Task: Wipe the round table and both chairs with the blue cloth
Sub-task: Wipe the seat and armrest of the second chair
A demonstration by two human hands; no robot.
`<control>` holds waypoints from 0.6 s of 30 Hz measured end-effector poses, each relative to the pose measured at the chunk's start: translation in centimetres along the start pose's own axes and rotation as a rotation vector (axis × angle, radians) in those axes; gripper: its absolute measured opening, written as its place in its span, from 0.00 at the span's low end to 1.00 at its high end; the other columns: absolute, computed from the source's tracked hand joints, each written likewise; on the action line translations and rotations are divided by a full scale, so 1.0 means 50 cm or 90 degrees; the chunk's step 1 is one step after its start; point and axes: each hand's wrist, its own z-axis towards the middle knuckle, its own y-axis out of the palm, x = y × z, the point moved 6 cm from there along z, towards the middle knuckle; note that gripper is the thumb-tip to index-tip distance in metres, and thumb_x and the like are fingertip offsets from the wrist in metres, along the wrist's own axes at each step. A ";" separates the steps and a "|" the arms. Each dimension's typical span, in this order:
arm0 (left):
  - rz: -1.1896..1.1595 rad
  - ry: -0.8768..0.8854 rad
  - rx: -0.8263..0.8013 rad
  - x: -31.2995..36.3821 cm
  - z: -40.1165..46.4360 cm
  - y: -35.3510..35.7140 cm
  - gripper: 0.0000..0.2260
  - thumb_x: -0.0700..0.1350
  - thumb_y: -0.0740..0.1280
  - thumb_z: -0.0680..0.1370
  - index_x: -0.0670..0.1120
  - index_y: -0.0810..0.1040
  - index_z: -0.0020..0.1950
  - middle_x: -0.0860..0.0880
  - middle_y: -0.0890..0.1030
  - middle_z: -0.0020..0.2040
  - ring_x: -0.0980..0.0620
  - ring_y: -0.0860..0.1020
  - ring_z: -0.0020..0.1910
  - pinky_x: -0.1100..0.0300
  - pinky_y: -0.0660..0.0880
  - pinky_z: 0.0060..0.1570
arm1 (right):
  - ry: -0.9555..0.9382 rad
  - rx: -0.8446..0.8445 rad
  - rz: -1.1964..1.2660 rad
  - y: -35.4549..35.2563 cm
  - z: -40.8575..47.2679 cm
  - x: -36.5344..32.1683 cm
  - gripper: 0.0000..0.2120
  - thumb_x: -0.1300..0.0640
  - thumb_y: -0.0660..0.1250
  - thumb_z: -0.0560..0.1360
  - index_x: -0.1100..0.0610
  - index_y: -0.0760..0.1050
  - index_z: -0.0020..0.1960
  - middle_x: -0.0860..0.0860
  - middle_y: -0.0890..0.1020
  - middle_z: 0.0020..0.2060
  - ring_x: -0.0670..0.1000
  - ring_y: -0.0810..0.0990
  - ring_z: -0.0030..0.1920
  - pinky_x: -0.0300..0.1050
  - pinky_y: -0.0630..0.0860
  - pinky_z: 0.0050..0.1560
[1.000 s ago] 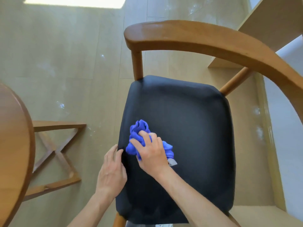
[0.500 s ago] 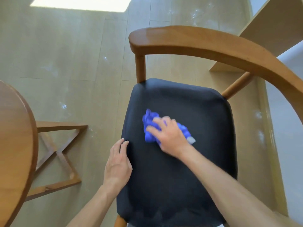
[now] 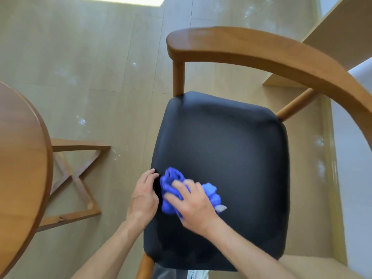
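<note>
While your right hand [image 3: 193,206] squeezes the blue cloth [image 3: 171,182] near the chair seat's [image 3: 221,158] left edge — left hand [image 3: 144,196] flat there — more wiping remains.

You see a bright, evenly daylit view; a blown-out patch of sunlight [image 3: 128,1] glares on the pale tiled floor [image 3: 80,57] at the top edge; your right hand [image 3: 194,208] and the crumpled blue cloth [image 3: 171,180] smear with motion blur; the curved wooden armrest [image 3: 261,51] bows with wide-angle distortion.

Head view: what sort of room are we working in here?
Probably a home dining area: a round wooden table, a wooden armchair with a black padded seat, and pale floor tiles.
</note>
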 end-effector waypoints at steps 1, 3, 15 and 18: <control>0.015 0.008 -0.002 0.009 0.003 -0.001 0.19 0.29 0.58 0.75 0.40 0.75 0.64 0.47 0.71 0.69 0.48 0.69 0.69 0.65 0.61 0.65 | -0.055 -0.032 0.002 0.006 -0.056 -0.010 0.18 0.62 0.64 0.65 0.51 0.77 0.55 0.55 0.79 0.55 0.59 0.76 0.44 0.48 0.70 0.39; 0.076 0.042 -0.018 0.032 0.010 0.006 0.15 0.36 0.60 0.79 0.42 0.74 0.65 0.47 0.68 0.71 0.48 0.66 0.71 0.59 0.64 0.65 | -0.160 -0.104 -0.013 0.006 -0.163 -0.013 0.17 0.63 0.60 0.69 0.50 0.74 0.54 0.53 0.78 0.53 0.57 0.75 0.45 0.48 0.71 0.41; 0.087 0.284 -0.145 0.175 -0.061 0.058 0.17 0.46 0.63 0.79 0.45 0.72 0.67 0.50 0.71 0.66 0.52 0.69 0.65 0.60 0.68 0.61 | 0.426 0.036 0.134 -0.084 -0.207 0.115 0.22 0.59 0.76 0.67 0.55 0.78 0.59 0.58 0.75 0.60 0.60 0.76 0.52 0.53 0.78 0.48; 0.006 0.126 -0.058 0.141 -0.063 0.034 0.18 0.44 0.61 0.79 0.46 0.68 0.70 0.51 0.68 0.66 0.53 0.67 0.65 0.62 0.64 0.61 | 0.627 0.124 0.258 -0.053 -0.150 0.059 0.24 0.52 0.71 0.73 0.51 0.71 0.67 0.55 0.67 0.67 0.56 0.69 0.61 0.49 0.73 0.58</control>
